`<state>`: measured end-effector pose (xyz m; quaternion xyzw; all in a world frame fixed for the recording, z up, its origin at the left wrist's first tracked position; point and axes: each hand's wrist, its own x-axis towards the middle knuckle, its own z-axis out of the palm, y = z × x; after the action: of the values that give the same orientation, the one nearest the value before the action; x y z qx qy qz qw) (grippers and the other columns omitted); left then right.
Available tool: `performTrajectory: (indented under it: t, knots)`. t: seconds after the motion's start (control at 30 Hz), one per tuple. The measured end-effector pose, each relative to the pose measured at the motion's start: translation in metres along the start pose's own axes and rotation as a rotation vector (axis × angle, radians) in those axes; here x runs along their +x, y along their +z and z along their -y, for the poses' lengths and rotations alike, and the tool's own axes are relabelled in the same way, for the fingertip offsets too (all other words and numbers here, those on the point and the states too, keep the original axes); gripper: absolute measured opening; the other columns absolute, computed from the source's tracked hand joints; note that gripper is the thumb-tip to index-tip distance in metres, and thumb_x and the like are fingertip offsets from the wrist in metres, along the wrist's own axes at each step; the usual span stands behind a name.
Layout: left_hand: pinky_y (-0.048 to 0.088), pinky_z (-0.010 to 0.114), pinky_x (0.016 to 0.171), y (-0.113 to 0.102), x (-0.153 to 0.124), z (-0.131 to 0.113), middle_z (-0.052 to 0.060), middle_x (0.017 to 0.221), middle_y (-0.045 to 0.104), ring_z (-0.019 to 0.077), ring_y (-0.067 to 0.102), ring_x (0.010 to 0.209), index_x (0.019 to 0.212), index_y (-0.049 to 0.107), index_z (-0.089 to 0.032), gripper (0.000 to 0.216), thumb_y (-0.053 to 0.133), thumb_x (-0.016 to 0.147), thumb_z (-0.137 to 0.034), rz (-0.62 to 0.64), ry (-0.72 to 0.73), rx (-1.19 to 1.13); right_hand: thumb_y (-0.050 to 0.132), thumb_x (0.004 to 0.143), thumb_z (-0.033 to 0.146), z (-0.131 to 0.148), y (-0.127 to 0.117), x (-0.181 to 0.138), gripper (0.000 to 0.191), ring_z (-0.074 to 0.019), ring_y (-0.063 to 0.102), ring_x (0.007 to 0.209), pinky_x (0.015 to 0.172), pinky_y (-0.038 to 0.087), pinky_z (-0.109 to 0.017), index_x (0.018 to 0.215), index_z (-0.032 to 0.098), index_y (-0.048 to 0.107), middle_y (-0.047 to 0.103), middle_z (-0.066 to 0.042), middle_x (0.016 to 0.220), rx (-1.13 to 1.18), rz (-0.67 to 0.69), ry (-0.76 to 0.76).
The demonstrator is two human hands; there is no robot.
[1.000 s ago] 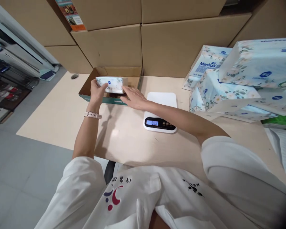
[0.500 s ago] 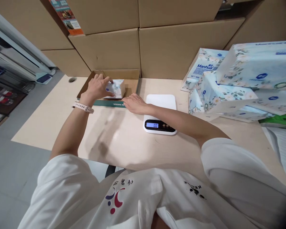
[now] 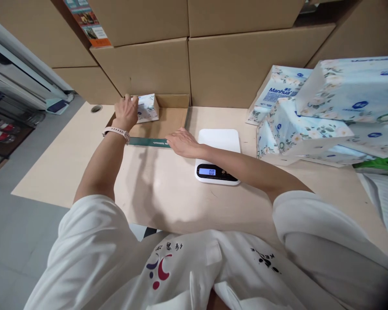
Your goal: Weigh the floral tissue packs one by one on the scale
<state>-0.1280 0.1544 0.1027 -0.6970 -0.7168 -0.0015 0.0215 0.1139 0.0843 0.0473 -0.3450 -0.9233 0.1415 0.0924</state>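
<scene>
Big brown cartons [image 3: 187,64] stacked along the back, touching the table's far edge. Light wood table [image 3: 168,202] below. Pile of floral tissue bundles [image 3: 326,116] at right, leaning on each other, one marked Manhua. Shallow open cardboard tray [image 3: 171,122] with a green near rim, back-centre, against the cartons. White kitchen scale [image 3: 218,140] just right of the tray, display reading 0.0. Small tissue pack [image 3: 148,107] inside the tray's far-left corner, tilted, against the back wall. Left hand [image 3: 126,113] curled round that pack's left end, gripping it; pale watch [image 3: 116,132] on the wrist. Right hand [image 3: 181,142] flat, fingers extended, palm down on the tray's near rim, just beside the scale, holding nothing.
</scene>
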Motion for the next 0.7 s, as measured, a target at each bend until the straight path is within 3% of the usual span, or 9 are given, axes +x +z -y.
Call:
performTrajectory:
  t: [0.07, 0.17, 0.33, 0.4, 0.47, 0.57, 0.63, 0.7]
  knots:
    - [0.033, 0.061, 0.125, 0.004, 0.005, 0.002, 0.011, 0.177, 0.029, 0.0417, 0.033, 0.155, 0.159, 0.044, -0.022, 0.056, 0.046, 0.111, -0.052, -0.023, 0.106, -0.015, 0.031, 0.11, 0.018, 0.0, 0.001, 0.0, 0.041, -0.0303, 0.069, 0.118, 0.107, 0.036, -0.042, 0.116, 0.01, 0.07, 0.079, -0.02, 0.122, 0.01, -0.007, -0.01]
    - [0.023, 0.068, 0.128, 0.013, 0.012, 0.004, 0.008, 0.184, 0.015, 0.0452, 0.02, 0.163, 0.158, 0.049, -0.024, 0.057, 0.053, 0.107, -0.049, 0.041, 0.263, -0.043, 0.031, 0.11, 0.017, -0.002, 0.004, 0.0, 0.04, -0.0301, 0.069, 0.117, 0.106, 0.036, -0.042, 0.115, 0.01, 0.07, 0.08, -0.02, 0.121, 0.015, -0.023, -0.016]
    - [0.003, 0.061, 0.137, 0.026, 0.024, 0.005, -0.003, 0.179, 0.032, 0.0378, 0.011, 0.164, 0.151, 0.056, -0.021, 0.065, 0.046, 0.104, -0.064, 0.085, 0.131, -0.35, 0.029, 0.11, 0.017, -0.004, 0.004, 0.001, 0.043, -0.0296, 0.069, 0.116, 0.107, 0.037, -0.042, 0.115, 0.01, 0.071, 0.079, -0.019, 0.12, 0.025, -0.03, -0.016]
    - [-0.009, 0.056, 0.139, 0.026, 0.027, -0.006, -0.009, 0.175, 0.038, 0.0372, 0.004, 0.165, 0.149, 0.059, -0.02, 0.075, 0.05, 0.097, -0.074, 0.085, 0.111, -0.508, 0.028, 0.11, 0.017, -0.002, 0.002, 0.001, 0.045, -0.0296, 0.069, 0.117, 0.11, 0.038, -0.044, 0.117, 0.01, 0.071, 0.079, -0.019, 0.121, 0.04, -0.014, -0.012]
    - [-0.013, 0.051, 0.14, 0.021, 0.025, -0.024, -0.013, 0.175, 0.039, 0.0374, -0.004, 0.166, 0.146, 0.061, -0.021, 0.084, 0.058, 0.087, -0.08, 0.064, 0.124, -0.613, 0.031, 0.11, 0.019, 0.001, 0.001, -0.002, 0.043, -0.0308, 0.066, 0.123, 0.114, 0.038, -0.047, 0.127, 0.009, 0.069, 0.077, -0.02, 0.128, 0.058, -0.029, -0.006]
    - [-0.003, 0.049, 0.144, 0.007, 0.011, -0.063, -0.016, 0.174, 0.041, 0.0348, 0.003, 0.168, 0.146, 0.063, -0.026, 0.085, 0.069, 0.078, -0.077, -0.02, 0.239, -0.706, 0.043, 0.107, 0.025, 0.007, -0.003, -0.027, 0.043, -0.0324, 0.059, 0.136, 0.124, 0.035, -0.055, 0.144, 0.012, 0.062, 0.07, -0.019, 0.146, 0.086, -0.19, -0.102]
    - [0.007, 0.051, 0.144, -0.002, -0.006, -0.092, -0.013, 0.17, 0.048, 0.0332, 0.014, 0.169, 0.147, 0.063, -0.031, 0.078, 0.072, 0.08, -0.072, -0.051, 0.335, -0.824, 0.047, 0.107, 0.028, 0.007, -0.008, -0.062, 0.043, -0.031, 0.059, 0.137, 0.126, 0.037, -0.058, 0.146, 0.018, 0.061, 0.069, -0.015, 0.149, 0.107, -0.379, -0.228]
    - [0.019, 0.054, 0.142, -0.009, -0.027, -0.121, -0.007, 0.166, 0.055, 0.0334, 0.023, 0.168, 0.147, 0.063, -0.033, 0.072, 0.073, 0.085, -0.067, -0.018, 0.424, -0.974, 0.049, 0.107, 0.031, -0.002, -0.015, -0.109, 0.039, -0.0285, 0.065, 0.13, 0.119, 0.047, -0.057, 0.143, 0.025, 0.064, 0.073, -0.009, 0.142, 0.12, -0.614, -0.325]
